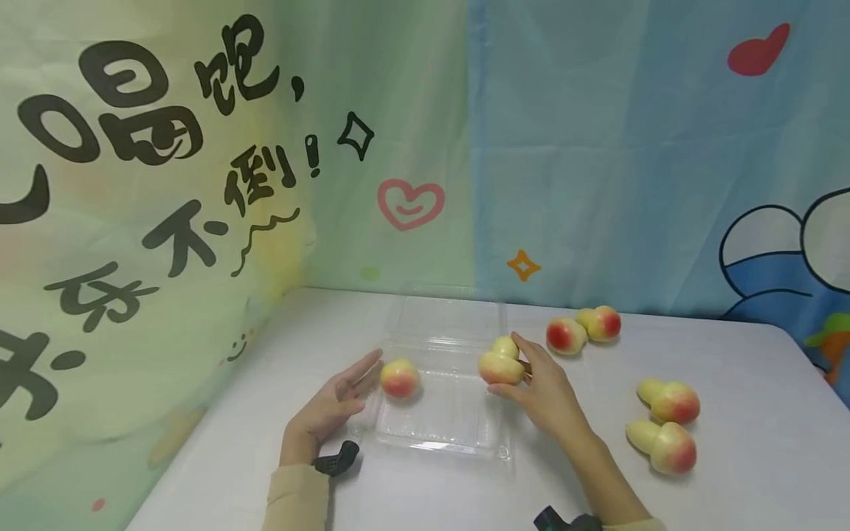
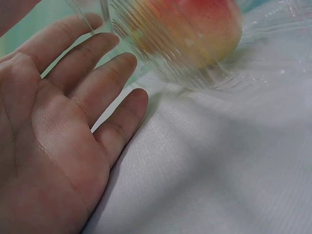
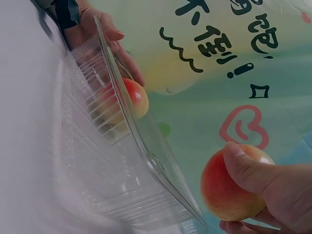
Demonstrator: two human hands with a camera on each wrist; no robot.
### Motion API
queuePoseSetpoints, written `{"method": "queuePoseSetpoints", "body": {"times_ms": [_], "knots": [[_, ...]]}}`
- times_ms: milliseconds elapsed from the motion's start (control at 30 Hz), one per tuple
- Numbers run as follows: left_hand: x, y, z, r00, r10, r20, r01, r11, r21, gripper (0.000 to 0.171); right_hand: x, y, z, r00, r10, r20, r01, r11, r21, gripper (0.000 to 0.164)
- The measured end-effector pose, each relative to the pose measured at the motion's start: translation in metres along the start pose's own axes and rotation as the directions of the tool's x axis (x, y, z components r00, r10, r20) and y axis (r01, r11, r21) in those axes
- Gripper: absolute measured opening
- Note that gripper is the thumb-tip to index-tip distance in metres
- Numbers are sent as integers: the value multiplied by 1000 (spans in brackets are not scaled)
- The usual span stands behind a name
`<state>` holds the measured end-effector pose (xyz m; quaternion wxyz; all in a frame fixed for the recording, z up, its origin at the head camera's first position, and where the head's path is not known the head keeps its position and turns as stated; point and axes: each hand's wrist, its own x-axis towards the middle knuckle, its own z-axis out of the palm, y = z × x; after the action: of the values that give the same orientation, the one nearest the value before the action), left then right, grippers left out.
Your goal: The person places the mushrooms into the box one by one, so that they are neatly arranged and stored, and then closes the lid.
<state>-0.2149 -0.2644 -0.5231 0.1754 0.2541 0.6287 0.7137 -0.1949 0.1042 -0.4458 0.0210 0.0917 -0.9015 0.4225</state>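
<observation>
The right hand (image 1: 547, 391) gripped a fruit (image 1: 501, 367) over the box (image 1: 434, 420) at its right edge; the left hand (image 1: 332, 405), fingers straight, stood opposite. Slow, level lowering seemed best.

Box (image 1: 441, 424): there in mid-frame on the table (image 1: 232, 479), its lid (image 1: 448, 318) lying back behind it
Boxed fruit (image 1: 400, 379): inside, at the left
Left hand (image 1: 335, 402): just left of the box
Right hand (image 1: 547, 391): by the box's right edge, around the held fruit (image 1: 502, 365)
Far pair (image 1: 567, 337): behind the right hand
Near pair (image 1: 674, 448): right of frame, one before the other
Curtain (image 1: 631, 147): behind everything
</observation>
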Motion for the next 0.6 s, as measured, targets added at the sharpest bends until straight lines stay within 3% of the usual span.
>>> {"method": "queuePoseSetpoints", "body": {"times_ms": [600], "knots": [[-1,-1,0,1000,-3,-3,3,1000,18,89,-6,-6,5,1000,-21,22,20,1000,23,87]]}}
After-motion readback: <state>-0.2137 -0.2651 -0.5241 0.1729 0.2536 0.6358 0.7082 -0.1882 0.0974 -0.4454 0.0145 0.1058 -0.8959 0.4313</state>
